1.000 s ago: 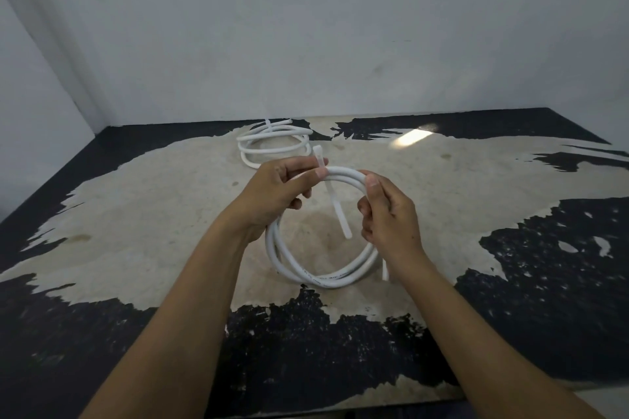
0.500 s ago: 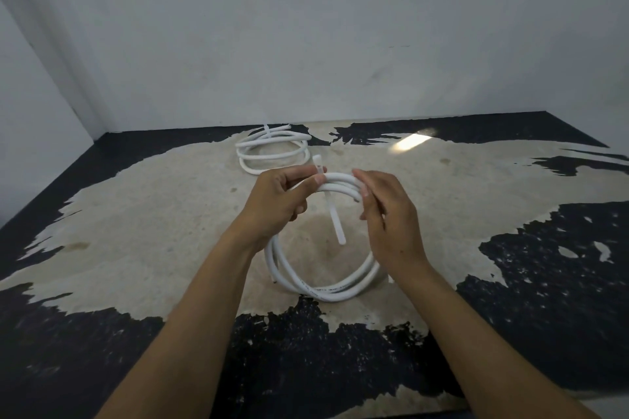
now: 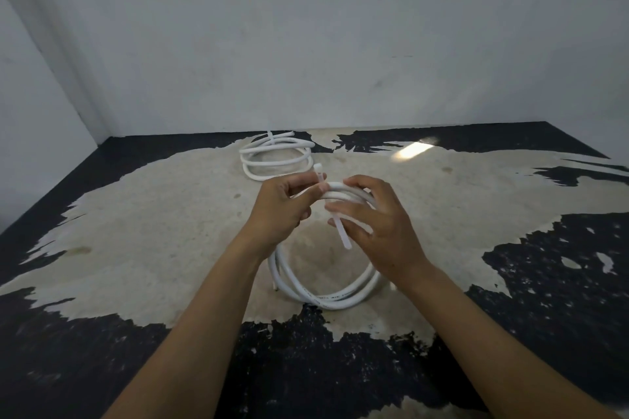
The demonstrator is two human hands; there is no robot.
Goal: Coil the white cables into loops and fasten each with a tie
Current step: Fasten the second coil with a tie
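Note:
A coiled white cable [image 3: 326, 296] stands on edge at the middle of the surface, its top held up between both hands. My left hand [image 3: 279, 211] grips the top of the coil and pinches the head end of a white tie [image 3: 340, 231] against it. The tie's tail hangs down inside the loop. My right hand [image 3: 381, 224] holds the coil's top from the right, its fingertips on the tie's tail. A second coiled white cable [image 3: 275, 158], with a tie on it, lies flat near the back wall.
The work surface [image 3: 153, 231] is worn beige with black patches round its edges. Grey walls [image 3: 306, 44] close it off at the back and left. A bright light spot [image 3: 412, 150] falls at the back right.
My right hand has shifted from the coil's right side up over its top and onto the tie's tail. The left hand keeps its grip. The view has tipped slightly downward.

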